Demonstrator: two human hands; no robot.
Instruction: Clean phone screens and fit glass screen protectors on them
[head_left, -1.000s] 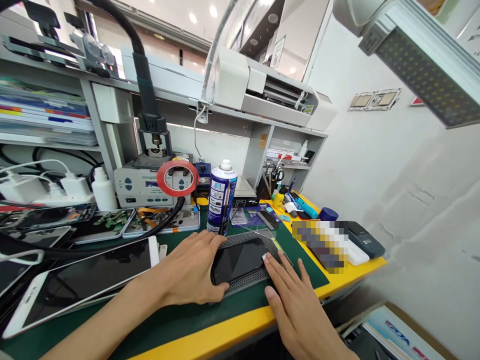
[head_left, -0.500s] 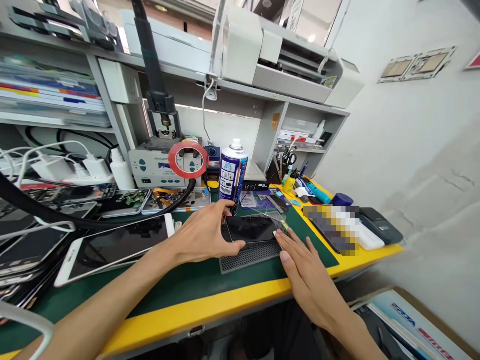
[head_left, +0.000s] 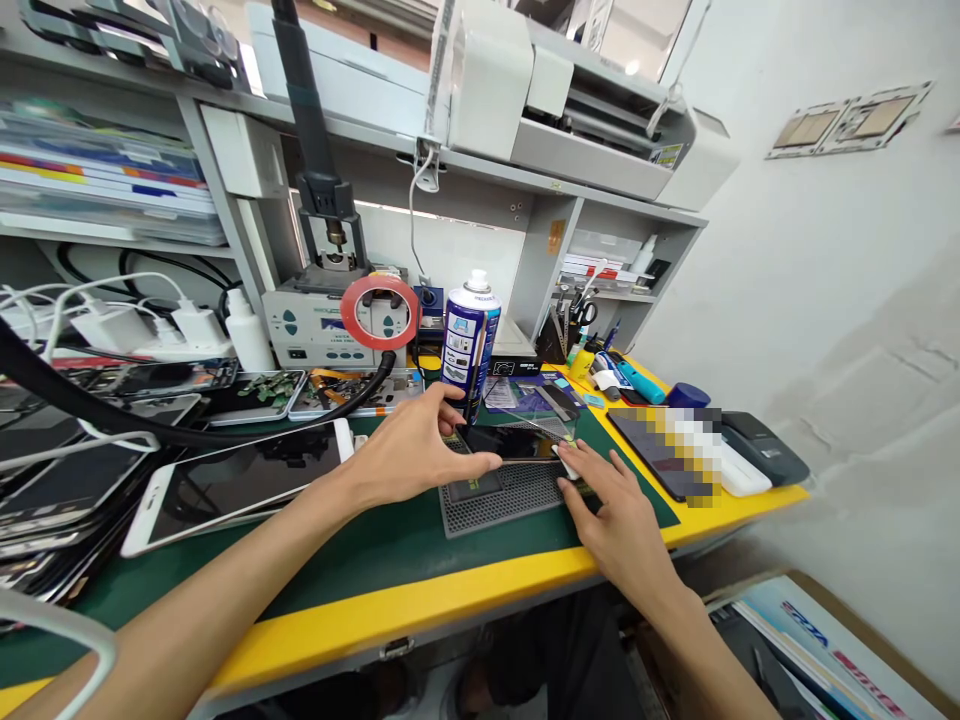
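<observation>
A black phone (head_left: 504, 442) is raised off a grey perforated mat (head_left: 510, 492) on the green bench mat (head_left: 390, 545). My left hand (head_left: 411, 450) grips the phone's left end between thumb and fingers. At the right end, my right hand (head_left: 615, 510) lies mostly flat, fingertips touching the phone's corner. A blue spray can (head_left: 469, 340) stands just behind the phone.
A white tablet (head_left: 240, 478) and several stacked phones lie at the left. A grey station with a red tape ring (head_left: 379, 312) and black hose is behind. Pens, tools and dark cases crowd the right side. The yellow bench edge (head_left: 450, 600) runs along the front.
The phone lay flat on the grey mat a second ago. It has since been lifted by its left end and shifted toward the spray can. My view has pulled back.
</observation>
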